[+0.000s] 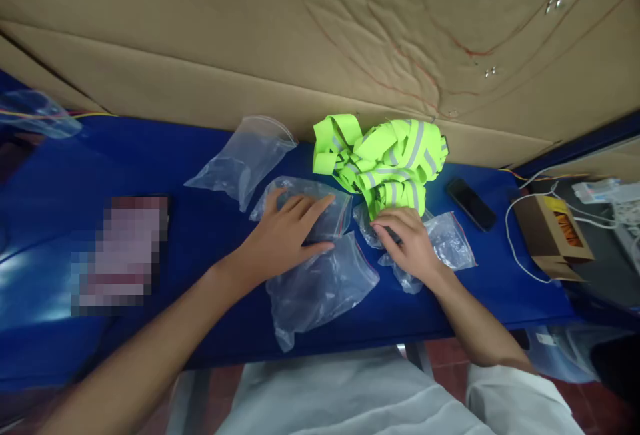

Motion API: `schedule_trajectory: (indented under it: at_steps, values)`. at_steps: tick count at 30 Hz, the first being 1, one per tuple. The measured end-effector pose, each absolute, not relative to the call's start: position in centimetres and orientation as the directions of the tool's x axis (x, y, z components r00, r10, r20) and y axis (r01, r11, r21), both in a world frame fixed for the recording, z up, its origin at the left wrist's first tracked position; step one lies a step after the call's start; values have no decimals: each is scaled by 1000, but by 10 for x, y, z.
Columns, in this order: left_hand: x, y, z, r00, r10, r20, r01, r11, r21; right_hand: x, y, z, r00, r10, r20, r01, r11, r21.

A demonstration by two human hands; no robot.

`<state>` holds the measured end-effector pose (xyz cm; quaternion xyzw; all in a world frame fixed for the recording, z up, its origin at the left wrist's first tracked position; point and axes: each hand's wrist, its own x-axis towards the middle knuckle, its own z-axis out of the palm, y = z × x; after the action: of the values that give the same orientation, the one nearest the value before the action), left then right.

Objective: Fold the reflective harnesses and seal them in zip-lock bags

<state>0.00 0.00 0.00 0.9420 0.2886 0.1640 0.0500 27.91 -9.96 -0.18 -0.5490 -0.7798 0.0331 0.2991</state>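
In the head view, the left grip (277,238) is held with fingers spread over a clear plastic zip bag (327,223), partly covered by it. Beneath the curled right grip (407,241), the near edge of a heap of fluorescent-yellow straps with silver stripes (395,151) is hidden; whether anything is pinched cannot be told. Left of both, a flat pinkish object (125,248) is obscured by pixelation. The blue table (235,331) is backed by brown cardboard panels (200,41); below the grips, reddish floor tiles (450,361) are partly seen.

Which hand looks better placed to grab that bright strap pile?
Probably the right hand: it is at the lower edge of the strap pile, while the left hand lies over a clear bag.
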Motion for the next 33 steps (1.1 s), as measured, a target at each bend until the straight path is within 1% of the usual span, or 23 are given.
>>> schedule_trajectory:
  at_steps: [2, 5, 7, 9, 11, 12, 14, 16, 18, 19, 21, 23, 24, 25, 26, 28, 31, 33]
  values:
    - [0, 3, -3, 753, 580, 311, 546, -815, 197, 279, -100, -2, -222, 874, 433, 834, 400, -379]
    - [-3, 9, 1, 707, 564, 427, 531, -822, 206, 280, -100, -4, -245, 863, 441, 822, 427, -378]
    - [-6, 11, 5, 672, 550, 497, 542, -822, 177, 283, -99, -3, -259, 842, 474, 812, 455, -365]
    - [-8, 11, 7, 628, 558, 543, 591, -795, 133, 287, -99, 0, -249, 799, 547, 827, 470, -310]
    - [-9, 12, 8, 583, 589, 560, 649, -752, 115, 295, -100, 8, -167, 753, 637, 870, 416, -265]
    - [-9, 11, 9, 567, 609, 555, 668, -734, 123, 300, -101, 13, -99, 732, 674, 891, 367, -268]
    - [-9, 8, 14, 563, 637, 527, 675, -722, 152, 310, -107, 25, 42, 708, 705, 909, 266, -321]
    - [-8, 0, 20, 601, 623, 500, 633, -753, 177, 319, -118, 35, 114, 730, 674, 907, 200, -370]
    - [-7, -15, 23, 671, 569, 476, 548, -813, 197, 326, -134, 41, 70, 818, 571, 918, 172, -358]
    - [-6, -25, 23, 713, 537, 452, 498, -841, 213, 329, -144, 42, 22, 874, 485, 927, 164, -338]
    - [-6, -43, 17, 788, 479, 387, 417, -877, 236, 330, -166, 38, -68, 967, 244, 950, 137, -281]
    - [-8, -56, 8, 825, 468, 318, 414, -882, 223, 329, -186, 31, -104, 995, -5, 969, 100, -225]
    - [-10, -59, 4, 830, 476, 292, 429, -878, 212, 327, -195, 27, -109, 989, -96, 975, 87, -205]
    - [-13, -60, 0, 829, 486, 277, 445, -873, 199, 325, -203, 24, -111, 982, -152, 978, 81, -192]
    - [-16, -59, -2, 824, 497, 274, 461, -867, 188, 324, -210, 22, -113, 979, -172, 978, 79, -191]
    - [-22, -53, -4, 809, 507, 297, 481, -862, 163, 319, -218, 21, -103, 989, -104, 974, 79, -213]
    - [-27, -36, -2, 776, 525, 350, 525, -845, 106, 310, -217, 27, -85, 990, 111, 962, 111, -248]
    - [-28, -27, 2, 755, 539, 373, 563, -825, 54, 301, -208, 30, -107, 970, 218, 961, 157, -227]
